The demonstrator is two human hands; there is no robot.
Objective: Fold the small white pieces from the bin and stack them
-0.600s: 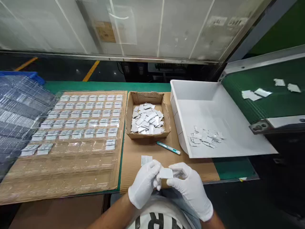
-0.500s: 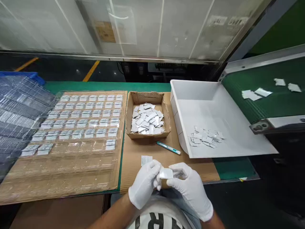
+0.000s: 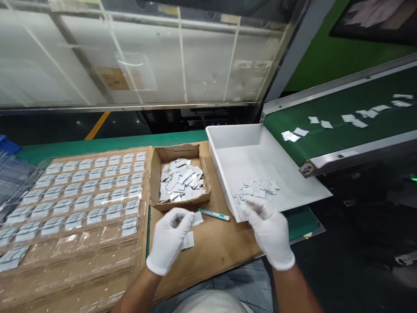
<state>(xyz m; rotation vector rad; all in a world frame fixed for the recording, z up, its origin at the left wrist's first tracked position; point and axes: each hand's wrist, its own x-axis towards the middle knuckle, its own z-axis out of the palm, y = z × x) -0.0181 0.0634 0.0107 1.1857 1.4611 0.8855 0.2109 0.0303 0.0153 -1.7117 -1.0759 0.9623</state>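
Clear tray (image 3: 81, 200): lies at the left on the bench (image 3: 208, 252), on brown cardboard; five full rows of small grey-white packs, with one more pack in the sixth row at its right end. The front pockets hold nothing.
Left hand (image 3: 169, 239): gloved in white, fingers closed around a small white card (image 3: 197, 218) pinched at the fingertips; the card sticks out to the right of the fingers, roughly level, its long side running left to right.
Second card (image 3: 188, 240): one, lying flat on the cardboard just under the left hand, its long side running away from the person.
Cardboard box (image 3: 180, 182): one, open, behind the left hand; a loose heap of white cards inside, too many to count.
Teal pen-shaped tool (image 3: 213, 214): one, lying in front of the box, long axis left to right, tip toward the white bin.
Right hand (image 3: 269, 226): gloved, fingers loosely curled and narrow at the bin's front corner; holds nothing that I can make out.
White bin (image 3: 228, 143): one, a small scatter of cards on its floor.
Green conveyor (image 3: 342, 130): about ten cards spread along it.
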